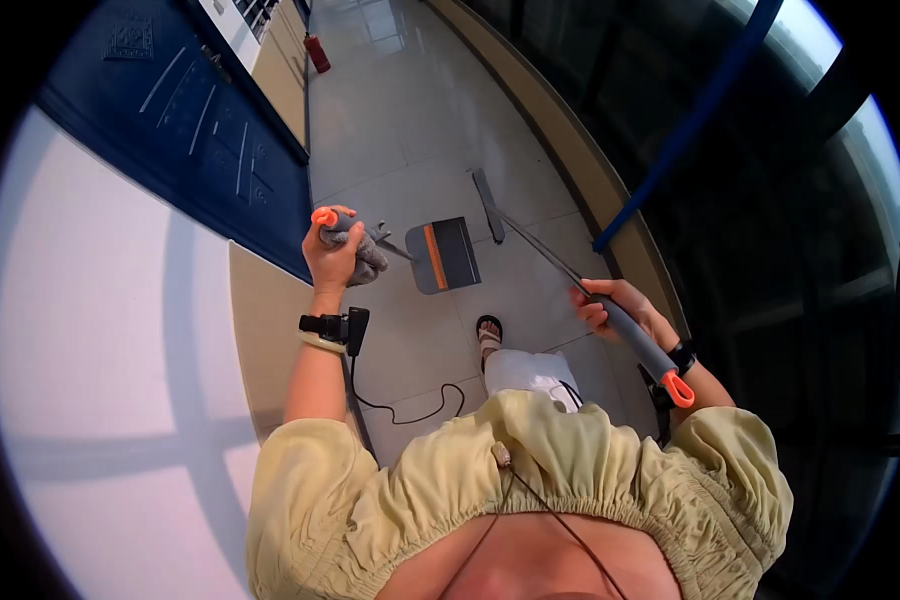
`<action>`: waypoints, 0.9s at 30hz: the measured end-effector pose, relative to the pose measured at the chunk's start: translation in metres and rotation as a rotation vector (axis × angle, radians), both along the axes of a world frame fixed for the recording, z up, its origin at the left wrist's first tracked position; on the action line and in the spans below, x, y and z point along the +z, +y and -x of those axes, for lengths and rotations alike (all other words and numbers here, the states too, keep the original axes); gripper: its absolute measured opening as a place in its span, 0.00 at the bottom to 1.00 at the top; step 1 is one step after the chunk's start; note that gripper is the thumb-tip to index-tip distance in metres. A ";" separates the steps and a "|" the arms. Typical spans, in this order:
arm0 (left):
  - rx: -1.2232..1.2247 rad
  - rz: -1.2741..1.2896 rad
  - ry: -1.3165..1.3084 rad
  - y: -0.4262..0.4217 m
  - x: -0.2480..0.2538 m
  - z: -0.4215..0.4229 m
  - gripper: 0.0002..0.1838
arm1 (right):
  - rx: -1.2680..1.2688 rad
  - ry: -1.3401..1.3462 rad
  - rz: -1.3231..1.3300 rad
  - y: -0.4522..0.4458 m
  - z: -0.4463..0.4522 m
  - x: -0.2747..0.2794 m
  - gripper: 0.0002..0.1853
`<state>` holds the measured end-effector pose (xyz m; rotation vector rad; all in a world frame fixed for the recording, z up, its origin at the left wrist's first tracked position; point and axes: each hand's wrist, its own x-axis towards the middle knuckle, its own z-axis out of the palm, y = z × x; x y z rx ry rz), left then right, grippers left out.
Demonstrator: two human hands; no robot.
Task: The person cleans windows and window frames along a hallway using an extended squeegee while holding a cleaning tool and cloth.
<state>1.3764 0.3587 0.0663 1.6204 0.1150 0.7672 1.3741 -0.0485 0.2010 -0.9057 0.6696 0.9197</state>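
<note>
My left hand is closed round the grey, orange-tipped handle of a dustpan. A grey fuzzy cloth is bunched against the same hand. The dustpan, grey with an orange stripe, appears to rest on the floor ahead of my foot. In my right hand is the grey handle of a broom, its orange loop end pointing back toward me. The broom's narrow dark head touches the tiles just right of the dustpan, with a gap between them.
Pale tiles cover the corridor floor. A blue door and white wall line the left; windows and a blue pole line the right. Farther along stands a red fire extinguisher. A black cable dangles from my left wrist.
</note>
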 end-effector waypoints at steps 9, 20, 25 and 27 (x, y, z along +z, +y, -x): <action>-0.076 0.028 0.062 0.115 -0.065 -0.208 0.10 | -0.005 -0.168 0.455 0.054 -0.166 -0.049 0.07; -0.136 -0.007 0.016 0.192 -0.083 -0.521 0.11 | -0.069 -0.511 0.768 0.103 -0.375 -0.021 0.02; -0.297 -0.021 0.057 0.194 -0.099 -0.672 0.11 | -0.023 -0.459 1.037 0.112 -0.449 0.004 0.20; -0.348 -0.085 0.049 0.198 -0.097 -0.713 0.10 | -0.024 -0.459 1.122 0.133 -0.454 0.017 0.21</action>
